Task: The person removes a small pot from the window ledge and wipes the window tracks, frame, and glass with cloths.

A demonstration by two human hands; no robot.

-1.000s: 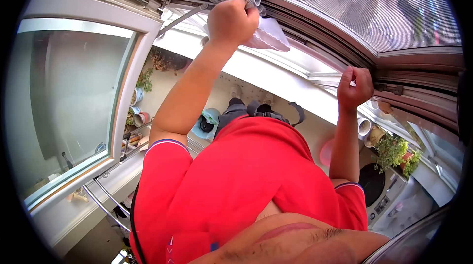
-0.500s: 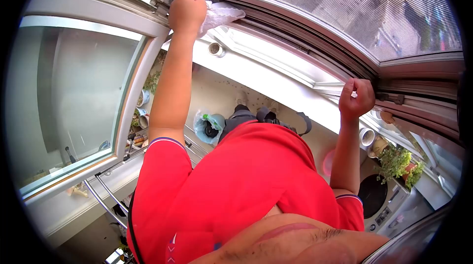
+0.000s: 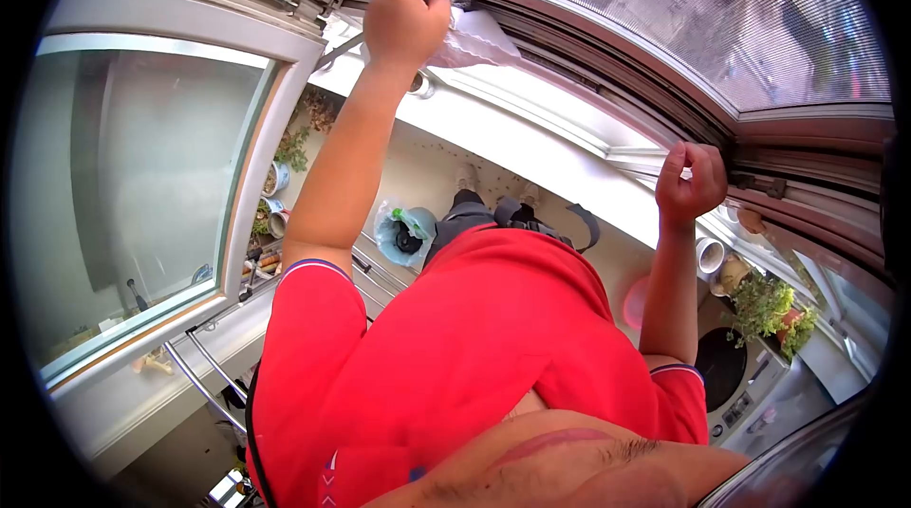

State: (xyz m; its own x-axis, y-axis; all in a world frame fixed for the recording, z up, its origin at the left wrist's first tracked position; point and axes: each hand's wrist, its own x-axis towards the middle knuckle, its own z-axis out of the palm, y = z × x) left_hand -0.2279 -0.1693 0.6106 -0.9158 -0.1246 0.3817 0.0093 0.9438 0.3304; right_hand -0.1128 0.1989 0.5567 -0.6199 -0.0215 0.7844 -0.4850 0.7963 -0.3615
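Note:
My left hand (image 3: 406, 22) is closed around a crumpled cloth (image 3: 474, 41), grey above the fist and white where it hangs out to the right. The cloth lies against the brown window frame (image 3: 579, 72), near the frame's left end. Farther right, my right hand (image 3: 691, 182) is curled closed at the same frame's edge, thumb toward the left. The inside of its grip is hidden. Above both hands is a mesh window screen (image 3: 607, 15).
An open glass sash (image 3: 171, 176) stands at the left. Below are a metal rail (image 3: 204, 380), a bag-lined bin (image 3: 387, 235), a pink basin (image 3: 635, 303) and a washing machine (image 3: 759, 385). Potted plants (image 3: 759, 307) stand at the right. A white ledge (image 3: 531, 152) runs below the frame.
My left hand has slid the cloth rightward along the window frame, away from the sash's hinge. My right hand has stayed almost where it was.

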